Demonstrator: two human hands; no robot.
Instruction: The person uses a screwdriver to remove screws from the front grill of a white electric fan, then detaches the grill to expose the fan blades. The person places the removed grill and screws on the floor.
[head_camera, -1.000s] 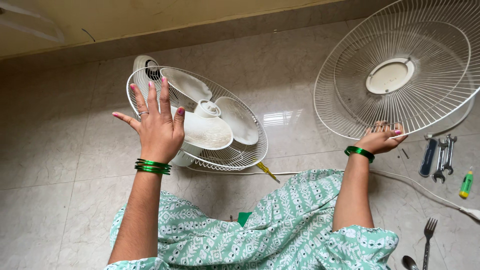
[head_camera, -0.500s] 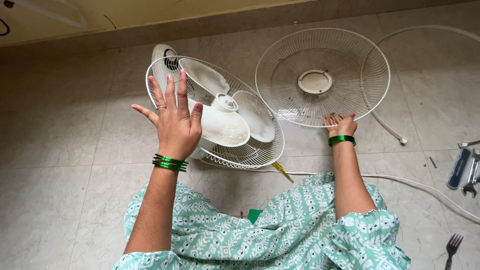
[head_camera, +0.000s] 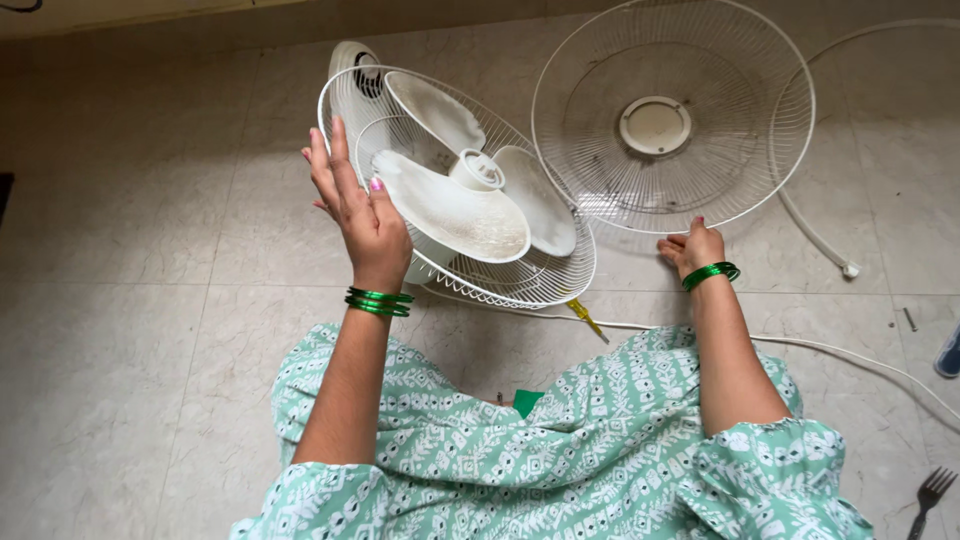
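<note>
A white fan (head_camera: 470, 200) with three dusty blades and its wire rear guard lies tilted on the tiled floor. My left hand (head_camera: 355, 205) is raised at the guard's left rim, fingers straight and together, thumb close to the nearest blade, holding nothing. The loose round front grille (head_camera: 600, 150) rests on the floor to the right of the fan, overlapping its edge. My right hand (head_camera: 690, 245) sits at the grille's near rim with curled fingers, fingertips on the wire. Green bangles are on both wrists.
A white power cord (head_camera: 820, 350) runs across the floor by my lap, and a yellow-handled screwdriver (head_camera: 585, 320) lies under the fan. A white hoop (head_camera: 815, 235) curves at the right. A fork (head_camera: 930, 492), a blue tool (head_camera: 950, 352) and a screw (head_camera: 908, 318) lie far right.
My right hand brought the front grille from up at the right down onto the floor beside the fan. My left hand turned edge-on and closed in on the rear guard's rim.
</note>
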